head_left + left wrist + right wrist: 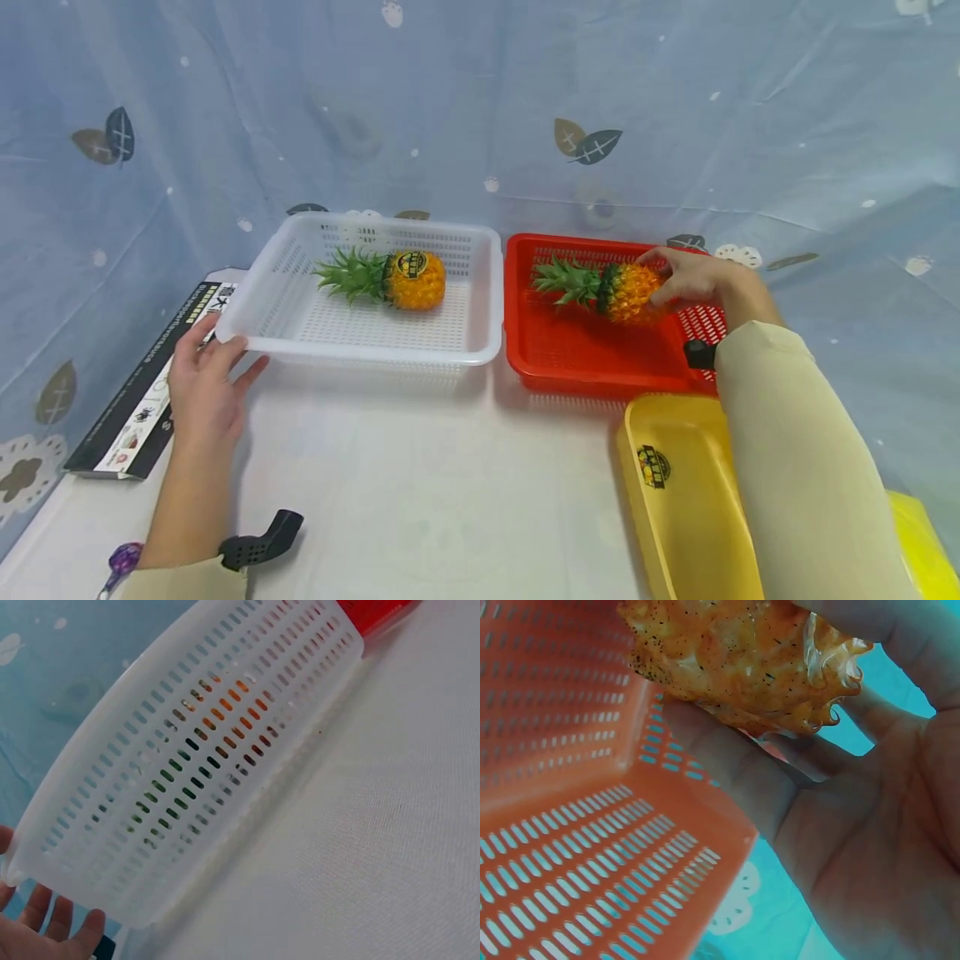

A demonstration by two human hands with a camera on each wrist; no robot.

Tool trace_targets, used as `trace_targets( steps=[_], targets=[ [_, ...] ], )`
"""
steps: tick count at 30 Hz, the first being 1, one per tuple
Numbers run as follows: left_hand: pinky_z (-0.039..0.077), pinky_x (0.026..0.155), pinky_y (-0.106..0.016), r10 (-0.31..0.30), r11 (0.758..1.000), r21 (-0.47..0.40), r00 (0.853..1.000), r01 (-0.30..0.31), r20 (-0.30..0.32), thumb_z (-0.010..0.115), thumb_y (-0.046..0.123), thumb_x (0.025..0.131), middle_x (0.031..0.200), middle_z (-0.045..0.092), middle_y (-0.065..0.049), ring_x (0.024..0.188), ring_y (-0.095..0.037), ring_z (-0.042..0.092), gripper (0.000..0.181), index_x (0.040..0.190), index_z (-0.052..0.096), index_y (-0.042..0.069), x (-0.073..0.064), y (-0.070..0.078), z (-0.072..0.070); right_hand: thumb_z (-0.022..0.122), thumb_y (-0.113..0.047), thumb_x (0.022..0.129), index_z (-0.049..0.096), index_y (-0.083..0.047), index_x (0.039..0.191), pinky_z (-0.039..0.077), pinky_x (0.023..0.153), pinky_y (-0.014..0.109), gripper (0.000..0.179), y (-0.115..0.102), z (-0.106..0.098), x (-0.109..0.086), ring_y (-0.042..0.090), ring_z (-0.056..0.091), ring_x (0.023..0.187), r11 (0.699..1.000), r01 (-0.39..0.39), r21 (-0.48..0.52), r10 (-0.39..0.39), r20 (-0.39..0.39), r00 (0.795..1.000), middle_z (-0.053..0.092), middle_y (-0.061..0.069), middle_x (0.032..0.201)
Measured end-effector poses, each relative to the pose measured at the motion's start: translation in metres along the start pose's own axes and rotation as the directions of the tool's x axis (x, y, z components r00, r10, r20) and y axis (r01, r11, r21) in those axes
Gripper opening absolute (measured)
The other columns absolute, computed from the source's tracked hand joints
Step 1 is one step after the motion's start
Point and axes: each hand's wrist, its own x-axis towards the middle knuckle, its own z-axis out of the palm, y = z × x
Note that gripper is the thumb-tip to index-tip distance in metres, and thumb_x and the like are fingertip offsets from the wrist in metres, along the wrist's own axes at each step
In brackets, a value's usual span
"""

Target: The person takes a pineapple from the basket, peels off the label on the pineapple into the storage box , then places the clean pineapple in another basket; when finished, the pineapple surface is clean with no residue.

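My right hand [693,279] grips the lower end of a toy pineapple [632,292] inside the red basket [585,379]. In the right wrist view, fingers and thumb are around the pineapple's [735,656] orange body, beside the slotted basket wall [577,862]. Its green leaves point left. My left hand [206,387] holds the near left corner of the white basket [375,354], fingers and thumb at the rim, as the left wrist view also shows on the basket [187,742]. Another pineapple [418,287], with a black and gold label, lies in the white basket.
A yellow bin [637,517] with a round sticker stands in front of the red basket, partly behind my right sleeve. At left lies a long black and white box [150,392]. A purple trinket [123,558] is near my left wrist. Blue patterned cloth [450,108] hangs behind.
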Motion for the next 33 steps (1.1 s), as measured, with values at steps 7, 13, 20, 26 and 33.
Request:
trace_targets(
  steps=[7, 13, 20, 26, 33],
  targets=[
    [0.064, 0.073, -0.027, -0.008, 1.000, 0.018, 1.000, 0.008, -0.008, 0.067, 0.001, 0.098, 0.135, 0.057, 0.003, 0.119, -0.017, 0.060, 0.061, 0.151, 0.046, 0.023, -0.001, -0.001, 0.002, 0.065, 0.000, 0.094, 0.010, -0.006, 0.161, 0.061, 0.091, 0.054, 0.087, 0.015, 0.003, 0.002, 0.030, 0.064, 0.104, 0.996, -0.045, 0.073, 0.043, 0.033, 0.999, 0.015, 0.036, 0.156],
    [0.064, 0.073, -0.027, -0.009, 1.000, 0.026, 1.000, 0.010, -0.021, 0.067, 0.002, 0.098, 0.136, 0.057, 0.003, 0.120, -0.017, 0.060, 0.060, 0.150, 0.048, 0.024, -0.002, -0.001, 0.002, 0.063, 0.006, 0.089, 0.010, -0.005, 0.161, 0.061, 0.091, 0.052, 0.090, 0.013, 0.004, 0.006, 0.040, 0.057, 0.116, 0.997, -0.067, 0.043, 0.066, 0.042, 0.997, 0.021, 0.035, 0.150],
    [0.064, 0.072, -0.027, -0.004, 0.999, 0.041, 1.000, 0.005, -0.023, 0.067, 0.003, 0.098, 0.135, 0.058, 0.003, 0.120, -0.017, 0.060, 0.060, 0.151, 0.047, 0.024, -0.003, 0.000, 0.004, 0.064, 0.008, 0.087, 0.010, -0.006, 0.161, 0.059, 0.096, 0.053, 0.092, 0.013, 0.004, 0.009, 0.045, 0.050, 0.122, 0.994, -0.111, -0.017, 0.111, 0.041, 0.993, 0.022, 0.035, 0.151],
    [0.064, 0.073, -0.028, 0.002, 1.000, 0.025, 1.000, -0.002, -0.020, 0.067, 0.002, 0.098, 0.134, 0.058, 0.003, 0.120, -0.017, 0.060, 0.059, 0.150, 0.048, 0.023, -0.003, 0.000, 0.004, 0.062, 0.010, 0.087, 0.012, -0.007, 0.162, 0.059, 0.096, 0.054, 0.092, 0.014, 0.001, 0.013, 0.044, 0.053, 0.118, 0.994, -0.104, -0.033, 0.105, 0.029, 0.994, 0.017, 0.035, 0.154],
    [0.064, 0.073, -0.028, -0.001, 1.000, 0.019, 1.000, 0.001, -0.007, 0.068, 0.003, 0.098, 0.135, 0.058, 0.003, 0.121, -0.017, 0.060, 0.061, 0.151, 0.047, 0.024, -0.001, 0.001, 0.002, 0.064, 0.011, 0.087, 0.016, -0.008, 0.163, 0.059, 0.095, 0.054, 0.091, 0.015, 0.000, 0.015, 0.049, 0.045, 0.127, 0.994, -0.087, -0.063, 0.087, -0.012, 0.996, 0.013, 0.035, 0.158]
  ],
)
